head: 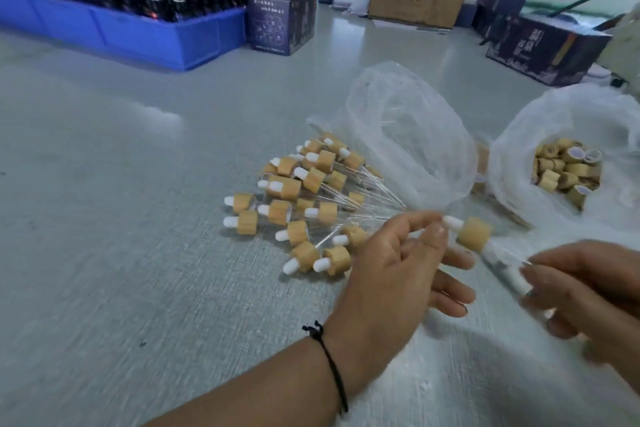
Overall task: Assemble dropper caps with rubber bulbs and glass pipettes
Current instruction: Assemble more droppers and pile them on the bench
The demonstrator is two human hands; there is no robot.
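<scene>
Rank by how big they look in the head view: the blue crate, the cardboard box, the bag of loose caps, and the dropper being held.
1. blue crate
2. bag of loose caps
3. cardboard box, though it sits farther back, so its true size is unsure
4. dropper

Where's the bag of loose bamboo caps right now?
Head view, far right: the bag of loose caps lies open on the table, beyond the right hand.

Left hand pinching — right hand gripping.
</scene>
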